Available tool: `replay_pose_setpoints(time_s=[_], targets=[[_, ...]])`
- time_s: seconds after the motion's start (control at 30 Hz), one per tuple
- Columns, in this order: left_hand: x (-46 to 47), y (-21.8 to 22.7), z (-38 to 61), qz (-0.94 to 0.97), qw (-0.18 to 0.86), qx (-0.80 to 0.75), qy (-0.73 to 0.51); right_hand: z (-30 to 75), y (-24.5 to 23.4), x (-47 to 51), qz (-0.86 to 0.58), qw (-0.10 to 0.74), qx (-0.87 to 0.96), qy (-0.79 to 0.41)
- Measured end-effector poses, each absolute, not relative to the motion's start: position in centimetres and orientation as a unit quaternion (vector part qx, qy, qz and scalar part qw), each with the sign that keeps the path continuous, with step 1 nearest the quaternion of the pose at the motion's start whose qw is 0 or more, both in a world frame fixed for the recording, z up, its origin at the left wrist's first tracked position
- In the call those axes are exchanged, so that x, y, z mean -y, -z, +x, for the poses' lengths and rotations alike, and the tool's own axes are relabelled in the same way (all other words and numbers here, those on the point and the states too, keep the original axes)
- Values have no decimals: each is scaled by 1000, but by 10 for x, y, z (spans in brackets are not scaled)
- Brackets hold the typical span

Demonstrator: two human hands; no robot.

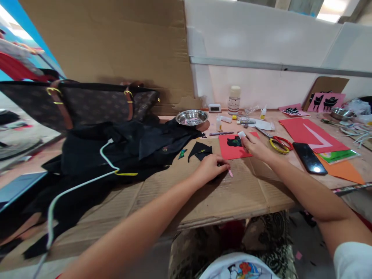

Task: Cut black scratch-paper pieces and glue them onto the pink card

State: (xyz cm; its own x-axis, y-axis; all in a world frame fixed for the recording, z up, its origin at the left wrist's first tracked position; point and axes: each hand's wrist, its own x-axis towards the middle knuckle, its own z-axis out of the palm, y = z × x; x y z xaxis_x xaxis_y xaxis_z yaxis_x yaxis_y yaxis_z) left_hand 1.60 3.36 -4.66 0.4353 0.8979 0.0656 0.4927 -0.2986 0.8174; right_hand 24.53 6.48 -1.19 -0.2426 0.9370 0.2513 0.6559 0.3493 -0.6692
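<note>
A red card lies flat on the cardboard sheet, with a black cut-out shape on it. Over the card's right part, my right hand is closed around a small white object, mostly hidden by the fingers. My left hand rests on the cardboard just left of and below the card, fingers curled together; whatever they hold is hidden. A pink paper scrap lies at its fingertips. Behind that hand are black fabric pieces and a small green shiny scrap.
Scissors, a phone and red paper lie at right. Small glue bottles, a metal bowl and a tumbler stand behind. Black cloth, a white cable and a handbag fill the left.
</note>
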Motion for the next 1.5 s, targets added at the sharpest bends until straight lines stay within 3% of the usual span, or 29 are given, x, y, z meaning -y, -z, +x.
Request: replay_pose_setpoints(time_s=[0.2,0.3,0.5,0.7,0.9,1.07,1.23,1.3,1.5], targets=[[-37,42,10,763,319,-489,-278,246,12,-58,-488,343,735,-322],[-42,19,10,745,310,-507,-303,240,6,-45,-496,370,735,-277],[-44,-26,45,747,388,-405,-356,232,14,-33,-414,410,797,-160],[-38,-20,48,700,435,-360,-437,239,21,-31,-353,372,858,-35],[-42,-18,32,648,451,-380,-481,245,16,-32,-400,330,854,-29],[-41,-22,30,662,415,-384,-492,245,14,-32,-396,321,852,-119],[-41,-22,27,684,423,-320,-502,242,11,-29,-338,387,724,-460],[-43,-20,27,688,421,-301,-509,240,9,-30,-310,410,664,-544],[-47,-14,29,663,400,-336,-536,238,6,-38,-337,464,683,-452]])
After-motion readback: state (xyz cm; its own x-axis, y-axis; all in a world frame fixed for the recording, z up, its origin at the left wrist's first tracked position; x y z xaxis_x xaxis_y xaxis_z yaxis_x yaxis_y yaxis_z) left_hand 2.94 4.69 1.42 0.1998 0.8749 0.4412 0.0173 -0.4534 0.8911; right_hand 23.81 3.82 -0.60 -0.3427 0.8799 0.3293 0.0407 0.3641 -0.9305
